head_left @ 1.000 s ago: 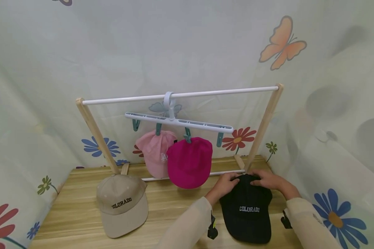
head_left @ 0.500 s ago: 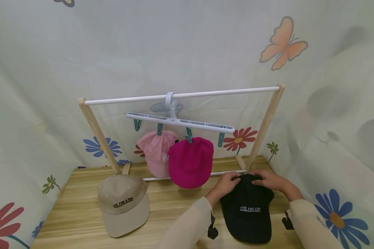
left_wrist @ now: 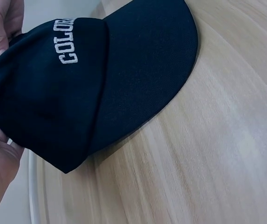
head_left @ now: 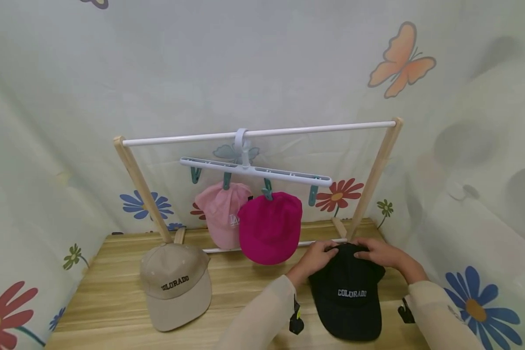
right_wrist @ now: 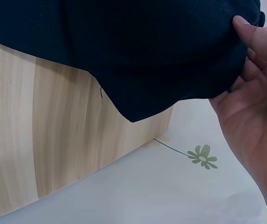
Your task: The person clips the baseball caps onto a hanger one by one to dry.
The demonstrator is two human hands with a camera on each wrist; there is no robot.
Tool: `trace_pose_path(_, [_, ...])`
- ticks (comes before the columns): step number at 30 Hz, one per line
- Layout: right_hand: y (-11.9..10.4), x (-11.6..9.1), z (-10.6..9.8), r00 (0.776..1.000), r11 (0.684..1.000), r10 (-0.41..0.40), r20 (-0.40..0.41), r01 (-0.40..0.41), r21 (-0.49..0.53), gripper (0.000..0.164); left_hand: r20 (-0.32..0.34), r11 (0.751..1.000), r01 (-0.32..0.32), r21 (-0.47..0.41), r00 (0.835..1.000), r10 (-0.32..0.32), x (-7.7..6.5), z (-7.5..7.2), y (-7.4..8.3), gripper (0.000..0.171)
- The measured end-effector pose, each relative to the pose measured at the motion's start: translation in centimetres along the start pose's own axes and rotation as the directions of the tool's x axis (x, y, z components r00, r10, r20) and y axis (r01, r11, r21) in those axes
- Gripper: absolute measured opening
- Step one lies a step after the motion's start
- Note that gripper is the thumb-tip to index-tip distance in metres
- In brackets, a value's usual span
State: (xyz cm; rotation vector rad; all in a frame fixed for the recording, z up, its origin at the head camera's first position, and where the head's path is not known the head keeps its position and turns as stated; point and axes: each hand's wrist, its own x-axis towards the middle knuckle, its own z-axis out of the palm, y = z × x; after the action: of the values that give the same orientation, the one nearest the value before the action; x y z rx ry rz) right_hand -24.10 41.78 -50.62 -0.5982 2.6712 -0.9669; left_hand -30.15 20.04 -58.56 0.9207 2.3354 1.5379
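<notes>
A black baseball cap [head_left: 350, 291] lettered COLORADO lies at the right of the wooden table, its brim toward me. My left hand [head_left: 313, 261] grips the back left of its crown, thumb on top. On the other side my right hand [head_left: 387, 256] pinches the crown's back right, with the thumb outside and fingers behind, as the right wrist view shows. In the left wrist view the cap [left_wrist: 44, 93] has its brim over the tabletop. The fingertips behind the crown are partly hidden.
A white-barred wooden rack [head_left: 179, 139] carries a clip hanger [head_left: 284, 176]. Clipped to it hang a pale pink cap [head_left: 223, 214] and a magenta cap [head_left: 271, 228]; its two outer clips hold nothing. A beige cap [head_left: 175, 287] sits on the table [head_left: 109, 291] at left.
The whole head view has shifted slightly to the right. Both hands stay on the black cap, with hardly any movement.
</notes>
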Motion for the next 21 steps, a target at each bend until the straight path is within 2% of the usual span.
trace_pose_path(10, [-0.8, -0.2, 0.1, 1.000, 1.000, -0.009, -0.027, 0.008, -0.024, 0.014, 0.005, 1.000, -0.011, -0.011, 1.000, 0.011, -0.4, -0.3, 0.1, 0.018])
trace_pose_path(14, [-1.2, -0.3, 0.0, 0.999, 0.999, -0.035, -0.028, 0.034, -0.030, 0.015, 0.007, 0.999, -0.030, -0.026, 1.000, 0.030, -0.5, -0.6, 0.3, 0.018])
trace_pose_path(21, [-1.7, -0.4, 0.0, 0.999, 0.997, -0.036, -0.036, 0.033, -0.073, 0.016, 0.001, 0.998, -0.057, -0.020, 0.998, 0.057, -0.8, -1.3, 0.8, 0.017])
